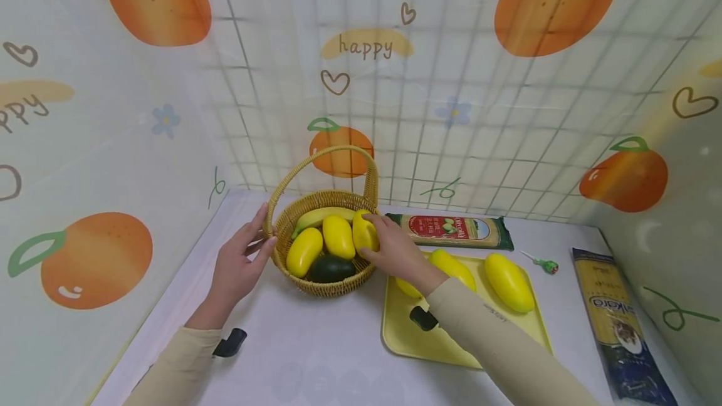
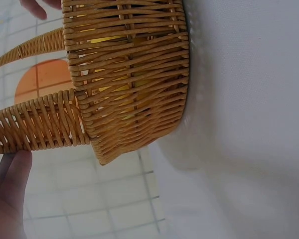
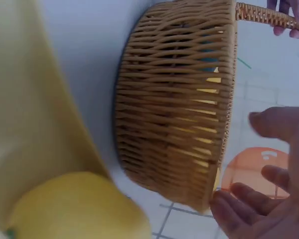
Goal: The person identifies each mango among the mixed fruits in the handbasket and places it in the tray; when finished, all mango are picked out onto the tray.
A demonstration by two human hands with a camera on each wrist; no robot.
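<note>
A wicker basket (image 1: 321,287) with a tall arched handle stands on the table. Inside lie three yellow mangoes (image 1: 338,237), a banana (image 1: 321,217) and a dark green avocado (image 1: 331,269). My left hand (image 1: 239,255) pinches the foot of the handle on the left, fingertips at its edge in the left wrist view. Over the basket's right side is my right hand (image 1: 397,249), thumb and fingers spread about the rightmost mango (image 1: 363,230). Its thumb stands apart from the fingers (image 3: 239,209) in the right wrist view, with wall showing between them.
Right of the basket, a yellow tray (image 1: 417,346) carries several mangoes (image 1: 509,282), partly behind my right forearm. Behind it lies a pasta packet (image 1: 457,232). A lollipop (image 1: 547,265) and a blue-and-yellow packet (image 1: 623,324) are farther right. A printed curtain backs the table.
</note>
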